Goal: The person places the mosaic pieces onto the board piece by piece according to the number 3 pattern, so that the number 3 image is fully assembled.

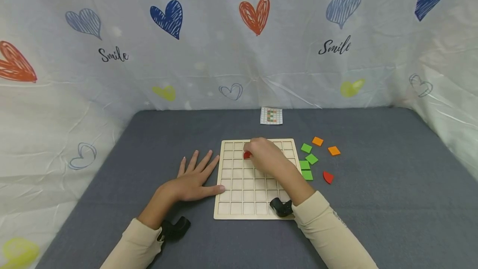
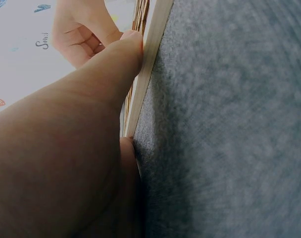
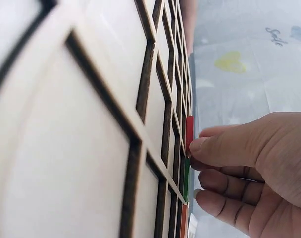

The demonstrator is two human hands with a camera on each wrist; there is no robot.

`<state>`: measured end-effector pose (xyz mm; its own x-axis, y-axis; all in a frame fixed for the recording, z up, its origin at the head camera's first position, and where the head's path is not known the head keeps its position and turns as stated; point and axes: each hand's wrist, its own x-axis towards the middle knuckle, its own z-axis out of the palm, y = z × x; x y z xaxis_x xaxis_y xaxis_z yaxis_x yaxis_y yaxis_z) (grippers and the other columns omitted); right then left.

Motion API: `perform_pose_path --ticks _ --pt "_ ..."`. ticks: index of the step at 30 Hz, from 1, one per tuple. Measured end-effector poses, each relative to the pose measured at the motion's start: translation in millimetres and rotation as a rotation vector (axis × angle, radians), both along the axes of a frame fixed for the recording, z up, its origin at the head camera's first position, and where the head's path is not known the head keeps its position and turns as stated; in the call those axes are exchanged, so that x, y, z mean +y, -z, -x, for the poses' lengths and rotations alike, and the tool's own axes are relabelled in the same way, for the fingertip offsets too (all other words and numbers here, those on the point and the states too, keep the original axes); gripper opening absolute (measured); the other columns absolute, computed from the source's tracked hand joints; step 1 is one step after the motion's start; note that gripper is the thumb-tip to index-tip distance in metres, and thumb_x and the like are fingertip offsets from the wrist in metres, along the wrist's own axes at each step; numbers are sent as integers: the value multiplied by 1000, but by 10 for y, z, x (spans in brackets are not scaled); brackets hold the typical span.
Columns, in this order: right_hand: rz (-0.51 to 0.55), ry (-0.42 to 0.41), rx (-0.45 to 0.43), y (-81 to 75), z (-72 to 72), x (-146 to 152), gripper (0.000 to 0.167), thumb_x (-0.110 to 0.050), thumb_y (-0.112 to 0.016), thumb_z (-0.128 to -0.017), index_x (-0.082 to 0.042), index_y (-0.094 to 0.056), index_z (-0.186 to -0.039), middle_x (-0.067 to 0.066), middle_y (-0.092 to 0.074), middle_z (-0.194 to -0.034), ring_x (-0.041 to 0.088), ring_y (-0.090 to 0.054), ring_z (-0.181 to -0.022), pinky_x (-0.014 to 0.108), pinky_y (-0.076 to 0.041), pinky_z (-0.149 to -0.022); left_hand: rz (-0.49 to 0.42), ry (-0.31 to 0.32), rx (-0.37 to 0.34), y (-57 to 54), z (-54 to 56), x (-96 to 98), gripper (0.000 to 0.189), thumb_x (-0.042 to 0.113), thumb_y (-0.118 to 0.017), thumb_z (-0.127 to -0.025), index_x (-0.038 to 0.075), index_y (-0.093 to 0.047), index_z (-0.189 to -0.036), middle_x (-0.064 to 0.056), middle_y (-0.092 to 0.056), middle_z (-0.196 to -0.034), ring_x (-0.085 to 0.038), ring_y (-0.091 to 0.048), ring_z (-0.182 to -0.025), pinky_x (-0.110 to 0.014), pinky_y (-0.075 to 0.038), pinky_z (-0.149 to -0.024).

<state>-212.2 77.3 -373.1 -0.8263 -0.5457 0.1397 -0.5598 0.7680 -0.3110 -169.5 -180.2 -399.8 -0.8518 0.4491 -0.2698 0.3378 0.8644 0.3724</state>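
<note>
A pale wooden board (image 1: 254, 216) with a grid of square cells lies on the grey cloth. My right hand (image 1: 269, 157) reaches over it and pinches a small red piece (image 1: 247, 155) at a cell in an upper row. The right wrist view has the thumb against the edge of that piece, with a green tile (image 3: 186, 181) and an orange tile (image 3: 184, 218) in the grid beside it; from the head, the hand covers both. My left hand (image 1: 192, 185) lies with fingers spread on the cloth, its thumb touching the board's left edge.
To the board's right lie several green tiles (image 1: 311, 159), two orange tiles (image 1: 334, 150) and a red piece with a curved edge (image 1: 328, 177). A small card with a coloured grid pattern (image 1: 271, 116) lies behind the board, near a heart-printed curtain (image 1: 209, 53).
</note>
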Motion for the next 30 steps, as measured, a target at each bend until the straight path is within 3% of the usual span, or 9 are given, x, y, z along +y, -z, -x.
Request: perform_pose_path --ticks 7,16,20,25,30 --pt "-4 21 -2 -17 -21 -13 23 7 -64 -88 -11 -77 -90 2 -71 -90 19 -66 -86 34 -52 -72 -9 12 -3 -37 -13 9 101 77 -49 -90 20 -10 -163 -8 3 -168 -39 19 -148 -65 15 -110" --pt "31 -122 -14 -17 -33 -24 26 4 -65 -91 -14 -71 -74 -4 -64 -76 14 -54 -70 33 -47 -67 -2 3 -8 -15 -1 -1 100 79 -46 -89 24 -7 -163 -4 6 -168 -36 21 -148 -62 16 -111" --pt "18 -124 -39 -24 -32 -11 25 3 -64 -94 -14 -74 -78 -5 -67 -79 13 -57 -72 33 -48 -70 -1 0 2 9 8 -2 101 80 -46 -89 24 -7 -163 -4 5 -168 -36 21 -148 -62 16 -111" --pt "21 -78 -48 -56 -24 67 22 5 -64 -92 -11 -79 -96 1 -69 -97 19 -65 -92 35 -53 -82 8 -9 5 22 7 -2 102 82 -45 -87 27 -5 -163 0 7 -167 -33 23 -148 -61 17 -111" --pt "46 -62 -30 -77 14 155 27 10 -64 -88 -9 -80 -100 6 -65 -96 23 -62 -92 35 -52 -79 9 -10 9 40 8 -6 103 84 -44 -86 28 -5 -163 1 7 -167 -32 23 -148 -61 17 -111"
